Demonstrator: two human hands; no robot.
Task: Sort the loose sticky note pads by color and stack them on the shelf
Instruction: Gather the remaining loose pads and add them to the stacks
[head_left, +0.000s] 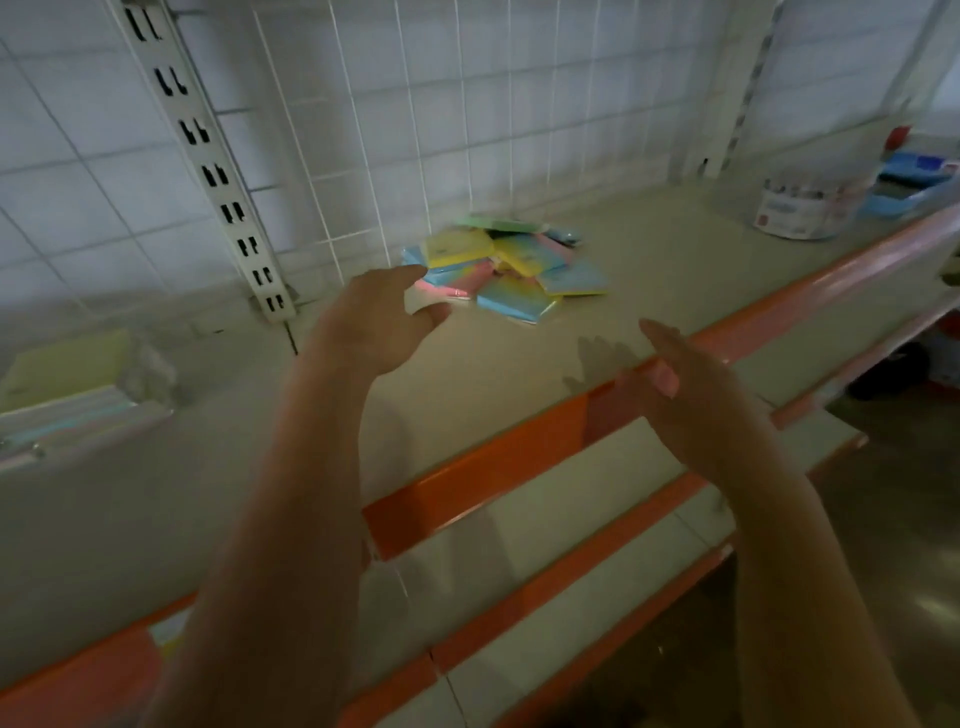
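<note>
Two bare forearms and hands, nothing worn.

Both arms are uncovered from the lower frame edge up to the fingers: no sleeve, glove, watch, ring or band shows on the left hand (374, 325) or the right hand (691, 395). The forearms are slim and smooth. The picture is dim and slightly blurred, so nails and finer marks cannot be made out.

- Matt, smooth beige metal: shelf (519, 374), with glossy orange front lip (483, 470).
- Thin white-coated wire: back grid (415, 130).
- Glossy plastic wrap over pastel paper: pads (506, 267).
- Shiny printed tub (802, 205), far right.
</note>
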